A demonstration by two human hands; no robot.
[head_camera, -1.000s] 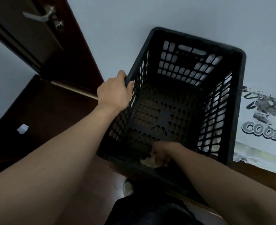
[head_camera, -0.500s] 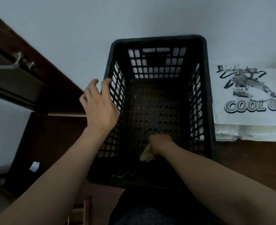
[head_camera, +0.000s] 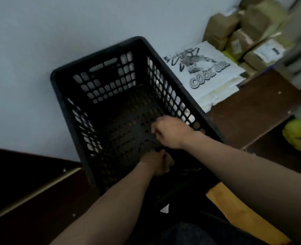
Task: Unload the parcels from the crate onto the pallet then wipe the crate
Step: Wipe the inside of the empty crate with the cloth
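The black perforated plastic crate (head_camera: 71, 110) stands against the pale wall, with no parcels inside. Both my hands reach into it near its front right corner. My left hand (head_camera: 155, 163) is low on the crate floor, fingers curled round a small tan cloth (head_camera: 170, 164) that is mostly hidden by the hand. Just above it, my right hand (head_camera: 169, 133) hovers by the right wall with its fingers curled and nothing visible in it. Brown wrapped parcels (head_camera: 234, 32) are stacked at the top right.
A white bag printed "COOL GIRL" (head_camera: 204, 68) lies right of the crate on a dark brown board (head_camera: 252, 106). A yellow bag (head_camera: 300, 137) sits at the far right. A light wooden plank (head_camera: 243, 214) is by my right arm. Dark wood runs along the left.
My left hand left the crate's left rim and dropped inside onto the cloth. My right hand lifted off the cloth and moved toward the right wall. The view swung right, showing the parcels.
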